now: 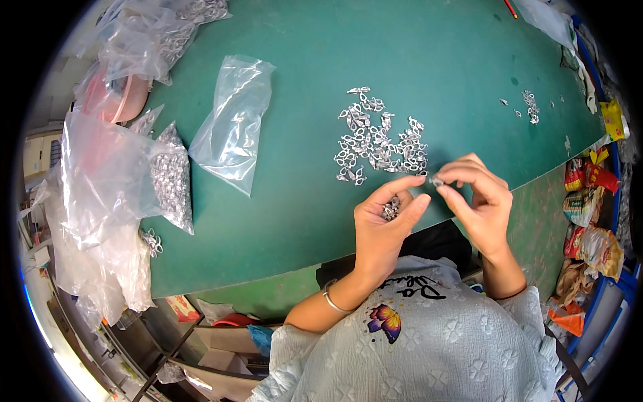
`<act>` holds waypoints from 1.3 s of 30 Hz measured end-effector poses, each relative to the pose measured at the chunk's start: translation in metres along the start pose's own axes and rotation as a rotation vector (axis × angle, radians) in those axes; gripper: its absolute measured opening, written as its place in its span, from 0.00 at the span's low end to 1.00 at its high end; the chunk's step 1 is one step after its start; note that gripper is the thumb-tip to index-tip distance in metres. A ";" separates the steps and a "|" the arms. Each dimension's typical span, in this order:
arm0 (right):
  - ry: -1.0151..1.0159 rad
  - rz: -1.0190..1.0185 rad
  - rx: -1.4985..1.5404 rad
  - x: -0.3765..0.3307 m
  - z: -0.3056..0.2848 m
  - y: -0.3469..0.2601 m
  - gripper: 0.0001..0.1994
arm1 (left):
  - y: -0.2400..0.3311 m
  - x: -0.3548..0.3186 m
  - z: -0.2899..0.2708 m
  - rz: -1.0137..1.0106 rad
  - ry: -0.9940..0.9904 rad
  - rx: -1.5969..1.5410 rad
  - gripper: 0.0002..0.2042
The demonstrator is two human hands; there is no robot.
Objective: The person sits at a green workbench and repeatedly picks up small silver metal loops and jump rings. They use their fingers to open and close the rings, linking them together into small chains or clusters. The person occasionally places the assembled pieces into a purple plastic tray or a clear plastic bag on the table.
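My left hand [383, 231] is cupped over the near edge of the green table, with several small silver metal pieces [390, 209] in its palm. Its thumb and index finger are apart and point to the right. My right hand [483, 204] faces it, thumb and fingertips pinching one small silver metal piece [437, 181]. The two hands' fingertips are close to each other. Just beyond them lies a loose pile of looped silver metal pieces [378, 144]; their exact kind is too small to tell.
An empty clear plastic bag [234, 120] lies left of the pile. Filled bags [173, 177] and a pink basket [120, 100] line the table's [295, 214] left side. A smaller group of metal pieces [531, 107] lies far right. Coloured packages [589, 208] hang beyond the right edge.
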State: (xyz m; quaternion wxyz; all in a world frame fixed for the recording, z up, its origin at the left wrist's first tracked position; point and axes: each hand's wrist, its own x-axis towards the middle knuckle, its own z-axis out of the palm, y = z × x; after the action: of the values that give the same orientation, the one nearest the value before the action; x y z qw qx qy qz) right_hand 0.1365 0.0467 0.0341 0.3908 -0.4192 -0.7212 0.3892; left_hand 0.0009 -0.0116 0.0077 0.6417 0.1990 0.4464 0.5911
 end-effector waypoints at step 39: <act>0.081 -0.159 -0.633 0.034 -0.008 0.052 0.09 | 0.002 -0.001 -0.008 -0.154 0.103 -0.159 0.08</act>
State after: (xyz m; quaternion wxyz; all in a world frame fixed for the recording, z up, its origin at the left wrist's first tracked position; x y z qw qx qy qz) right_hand 0.1479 0.0977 -0.0011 0.2988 -0.4773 -0.8207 0.0970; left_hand -0.0070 -0.0147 0.0058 0.6753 0.0817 0.4444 0.5829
